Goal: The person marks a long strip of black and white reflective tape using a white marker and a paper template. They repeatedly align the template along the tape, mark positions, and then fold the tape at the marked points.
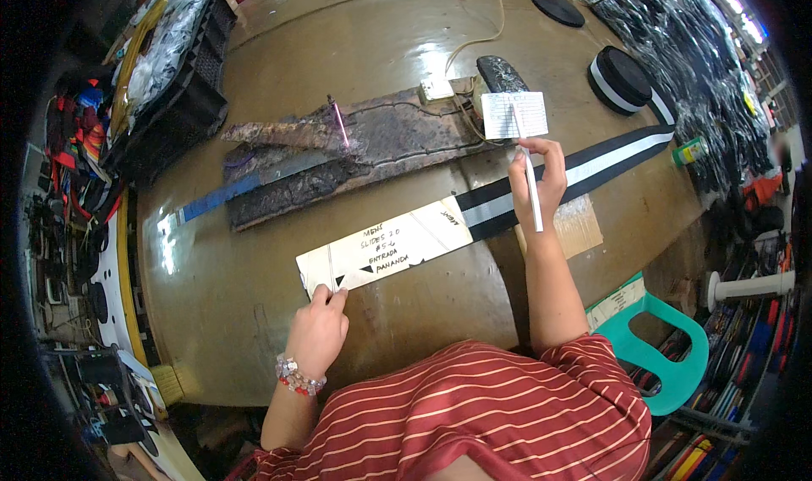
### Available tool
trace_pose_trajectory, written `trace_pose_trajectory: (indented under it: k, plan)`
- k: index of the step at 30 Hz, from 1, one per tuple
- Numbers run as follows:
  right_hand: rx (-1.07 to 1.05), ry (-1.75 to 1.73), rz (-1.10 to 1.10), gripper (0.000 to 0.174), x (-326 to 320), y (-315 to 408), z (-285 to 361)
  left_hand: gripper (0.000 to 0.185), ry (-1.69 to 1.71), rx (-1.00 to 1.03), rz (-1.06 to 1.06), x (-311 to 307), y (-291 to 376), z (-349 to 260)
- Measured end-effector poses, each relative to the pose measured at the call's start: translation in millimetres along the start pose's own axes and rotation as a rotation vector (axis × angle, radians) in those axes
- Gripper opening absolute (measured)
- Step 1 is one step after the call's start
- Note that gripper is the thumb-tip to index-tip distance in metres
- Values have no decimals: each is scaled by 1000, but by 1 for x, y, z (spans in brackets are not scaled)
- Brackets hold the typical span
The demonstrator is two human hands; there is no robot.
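Observation:
A long cream card template [387, 243] bearing handwriting and small dark notches lies on the table in front of me. My left hand [317, 329] holds down its lower left corner with the fingertips. Black webbing with a broad pale centre stripe [590, 164] runs from the template's right end up to the right. In my right hand [542, 173] is a slim white stick-shaped tool [535, 195], pinched between thumb and fingers and raised over the webbing. Its upper end overlaps a small printed paper sheet [498, 116] in my view; contact there cannot be told.
Beyond the template lies a scorched board [406, 138] with a glowing pink rod [340, 122] and wiring. A webbing roll [618, 81] stands at right, near plastic-wrapped goods [685, 43]. A black crate [184, 94] is at left, a green plastic stool [672, 354] at lower right.

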State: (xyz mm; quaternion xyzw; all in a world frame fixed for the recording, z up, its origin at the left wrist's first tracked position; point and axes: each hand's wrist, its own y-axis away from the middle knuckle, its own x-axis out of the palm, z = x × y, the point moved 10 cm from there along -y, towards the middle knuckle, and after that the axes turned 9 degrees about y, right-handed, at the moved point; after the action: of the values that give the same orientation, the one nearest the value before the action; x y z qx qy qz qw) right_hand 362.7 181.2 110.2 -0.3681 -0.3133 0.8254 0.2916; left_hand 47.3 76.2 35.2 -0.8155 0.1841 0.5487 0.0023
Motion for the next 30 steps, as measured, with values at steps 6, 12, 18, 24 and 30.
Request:
trace_pose_trajectory:
  k: [6,12,18,24,30]
  plan:
    - [325,-645,-137,28,-1,1,-31,44,-83,3,42,8,8,9]
    - [364,-962,182,16,32,13,30,47,-149,88,-150,9,21,0]
    - [237,-703,1127,12,135,148,138,46,-147,73,-221,18,28,-1]
    - [33,-432,1087,8,145,172,152,44,-127,100,-257,21,30,3]
    - [-12,-412,1149,10,151,167,161,43,-185,111,-230,25,27,2]
